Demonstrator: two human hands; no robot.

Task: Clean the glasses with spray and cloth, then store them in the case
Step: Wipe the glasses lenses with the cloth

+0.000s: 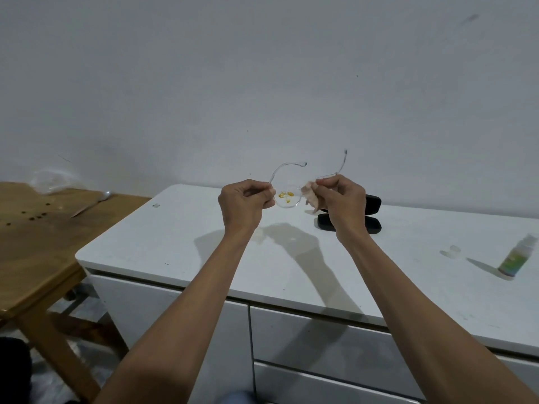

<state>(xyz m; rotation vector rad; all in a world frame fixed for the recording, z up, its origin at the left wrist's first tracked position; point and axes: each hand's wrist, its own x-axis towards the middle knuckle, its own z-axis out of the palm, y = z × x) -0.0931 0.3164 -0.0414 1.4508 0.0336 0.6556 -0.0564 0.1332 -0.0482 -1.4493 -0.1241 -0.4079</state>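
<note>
Clear-framed glasses (287, 196) hang in the air above the white cabinet top (291, 266), temples pointing away from me. Yellow smears show on the left lens. My left hand (245, 204) grips the frame's left end. My right hand (344, 199) pinches a small pinkish cloth (309, 195) against the right lens, which the cloth hides. An open black glasses case (373, 217) lies on the cabinet behind my right hand. The spray bottle (517, 256), with a green label, stands at the far right.
A clear cap (452, 251) lies left of the bottle. A wooden table (38, 243) with a plastic bag (51, 182) stands to the left of the cabinet. The cabinet backs onto a white wall and has drawers below its front edge.
</note>
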